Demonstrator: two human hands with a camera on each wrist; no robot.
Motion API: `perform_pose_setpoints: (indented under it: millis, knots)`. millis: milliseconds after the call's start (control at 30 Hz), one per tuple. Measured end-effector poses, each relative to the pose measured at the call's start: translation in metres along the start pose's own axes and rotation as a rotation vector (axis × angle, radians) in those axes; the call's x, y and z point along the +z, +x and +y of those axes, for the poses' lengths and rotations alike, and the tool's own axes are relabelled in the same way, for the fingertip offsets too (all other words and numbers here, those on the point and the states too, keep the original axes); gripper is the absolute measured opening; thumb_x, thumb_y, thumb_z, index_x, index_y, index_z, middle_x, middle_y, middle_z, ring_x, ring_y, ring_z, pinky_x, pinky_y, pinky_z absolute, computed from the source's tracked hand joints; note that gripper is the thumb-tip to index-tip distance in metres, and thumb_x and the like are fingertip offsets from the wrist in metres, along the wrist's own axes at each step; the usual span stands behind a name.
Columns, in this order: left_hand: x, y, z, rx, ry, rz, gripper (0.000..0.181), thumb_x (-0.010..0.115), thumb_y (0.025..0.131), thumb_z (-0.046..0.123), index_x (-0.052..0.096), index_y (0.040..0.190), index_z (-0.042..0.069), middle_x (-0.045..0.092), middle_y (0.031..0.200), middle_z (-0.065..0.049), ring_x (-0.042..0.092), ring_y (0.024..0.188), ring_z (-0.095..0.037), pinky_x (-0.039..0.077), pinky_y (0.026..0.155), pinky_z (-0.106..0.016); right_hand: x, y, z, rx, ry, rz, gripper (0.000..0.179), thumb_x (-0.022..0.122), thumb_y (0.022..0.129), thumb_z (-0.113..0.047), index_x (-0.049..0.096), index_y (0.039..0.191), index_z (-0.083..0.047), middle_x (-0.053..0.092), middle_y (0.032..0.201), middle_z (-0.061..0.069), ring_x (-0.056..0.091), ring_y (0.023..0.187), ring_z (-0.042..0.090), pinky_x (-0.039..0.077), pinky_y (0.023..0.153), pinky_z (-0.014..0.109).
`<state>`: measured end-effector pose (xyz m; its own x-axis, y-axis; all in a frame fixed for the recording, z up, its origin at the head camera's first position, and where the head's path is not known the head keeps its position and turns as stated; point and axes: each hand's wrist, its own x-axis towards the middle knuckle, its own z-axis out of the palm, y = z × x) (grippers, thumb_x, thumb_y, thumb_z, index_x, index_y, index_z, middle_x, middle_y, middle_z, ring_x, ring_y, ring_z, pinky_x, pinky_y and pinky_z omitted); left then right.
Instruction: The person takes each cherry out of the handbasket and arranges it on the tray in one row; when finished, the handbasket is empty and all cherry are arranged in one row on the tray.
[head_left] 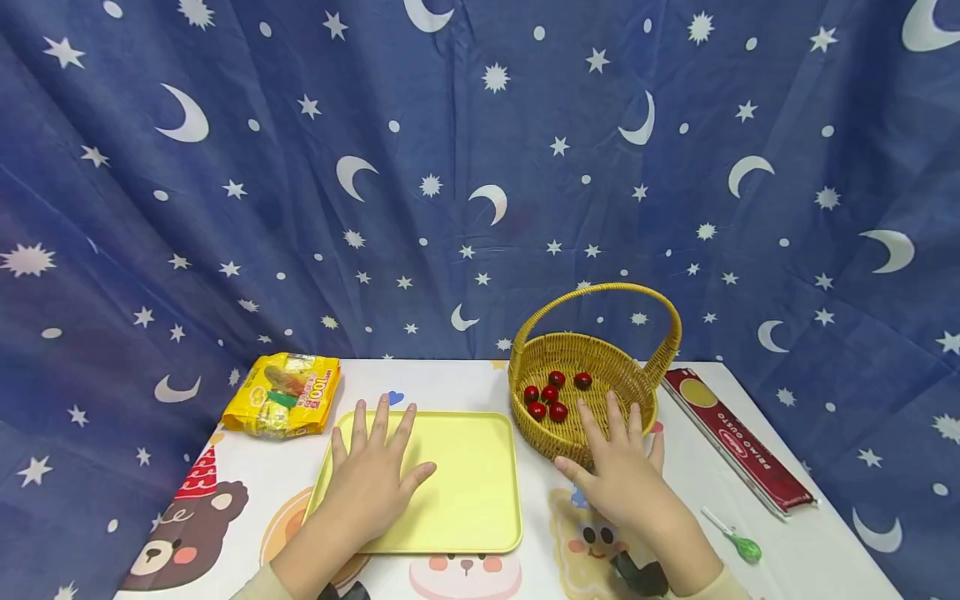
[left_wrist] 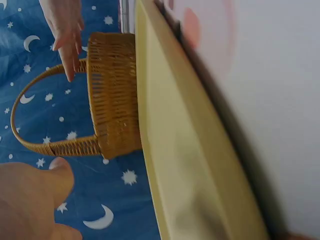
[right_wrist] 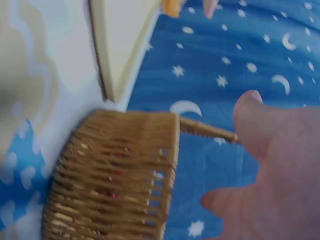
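Observation:
My left hand (head_left: 369, 483) is spread with straight fingers over the left part of a pale yellow tray (head_left: 472, 500), holding nothing. In the left wrist view the tray's raised edge (left_wrist: 185, 100) runs below that hand. My right hand (head_left: 622, 475), fingers also spread, hovers at the near rim of a woven wicker basket (head_left: 585, 346) with a tall arched handle (head_left: 600, 287). Inside the basket lie several dark red cherries (head_left: 557, 412). The right wrist view has the basket's woven side (right_wrist: 120, 175) beside the hand, with nothing in its grasp.
A yellow snack bag (head_left: 285, 396) sits at the back left. On the right lie a long red spaghetti packet (head_left: 738, 442) and a lollipop with a green wrapper (head_left: 745, 547). A blue star-and-moon curtain (head_left: 420, 208) hangs behind the white, cartoon-printed tablecloth (head_left: 540, 533).

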<state>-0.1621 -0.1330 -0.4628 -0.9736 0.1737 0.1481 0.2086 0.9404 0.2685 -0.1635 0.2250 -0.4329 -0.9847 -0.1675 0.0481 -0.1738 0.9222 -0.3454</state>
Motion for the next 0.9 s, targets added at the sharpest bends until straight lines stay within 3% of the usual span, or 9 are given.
perform_pose_setpoints:
  millis: [167,333,400,533,733,833,900]
  knots:
    - [-0.003,0.01,0.018,0.062,-0.117,-0.024,0.087,0.072,0.1,0.053,0.033,0.17,0.021,0.022,0.178,-0.021,0.013,0.165,-0.053,0.02,0.123,-0.081,-0.015,0.009,0.012,0.037,0.117,0.042,0.095,0.068,0.1,-0.059,0.022,0.173,-0.019,-0.001,0.178,0.032,-0.005,0.158,0.068,0.0,0.109,0.096]
    - [-0.007,0.027,0.046,0.152,-0.314,-0.018,0.079,0.083,0.095,0.034,0.048,0.163,0.017,0.044,0.17,-0.015,0.034,0.161,-0.044,0.034,0.127,-0.065,-0.028,0.025,0.034,0.108,0.228,0.125,0.091,0.076,0.1,-0.044,0.027,0.172,-0.016,0.013,0.174,0.037,0.012,0.158,0.066,0.018,0.116,0.089]
    - [-0.009,0.035,0.059,0.18,-0.384,-0.01,0.072,0.085,0.094,0.028,0.054,0.158,0.017,0.056,0.162,-0.011,0.048,0.154,-0.038,0.042,0.124,-0.058,-0.032,0.03,0.042,0.148,0.274,0.165,0.085,0.076,0.1,-0.036,0.033,0.17,-0.013,0.02,0.172,0.037,0.021,0.156,0.063,0.026,0.118,0.084]
    - [-0.007,0.056,0.086,0.232,-0.501,-0.02,0.058,0.085,0.094,0.02,0.064,0.147,0.017,0.07,0.137,-0.005,0.067,0.13,-0.027,0.055,0.11,-0.048,-0.034,0.038,0.058,0.249,0.384,0.255,0.067,0.075,0.101,-0.025,0.048,0.161,-0.012,0.032,0.167,0.034,0.032,0.154,0.058,0.029,0.121,0.078]
    - [0.006,0.091,0.119,0.272,-0.637,-0.101,0.051,0.085,0.091,0.01,0.069,0.14,0.015,0.073,0.124,-0.005,0.07,0.117,-0.026,0.059,0.098,-0.038,-0.025,0.044,0.079,0.364,0.485,0.315,0.052,0.071,0.102,-0.016,0.059,0.153,-0.014,0.043,0.16,0.031,0.043,0.149,0.052,0.039,0.117,0.072]
    - [0.014,0.107,0.133,0.278,-0.642,-0.123,0.05,0.085,0.091,0.009,0.07,0.138,0.015,0.074,0.123,-0.003,0.071,0.116,-0.024,0.059,0.097,-0.035,-0.021,0.046,0.091,0.402,0.555,0.285,0.054,0.069,0.101,-0.011,0.057,0.154,-0.011,0.043,0.162,0.031,0.045,0.148,0.052,0.043,0.116,0.067]
    - [0.02,0.116,0.142,0.286,-0.621,-0.138,0.05,0.085,0.091,0.008,0.07,0.138,0.016,0.075,0.123,-0.002,0.071,0.115,-0.021,0.058,0.097,-0.032,-0.019,0.046,0.098,0.431,0.634,0.259,0.055,0.068,0.101,-0.007,0.056,0.155,-0.009,0.044,0.162,0.031,0.049,0.146,0.049,0.053,0.112,0.054]
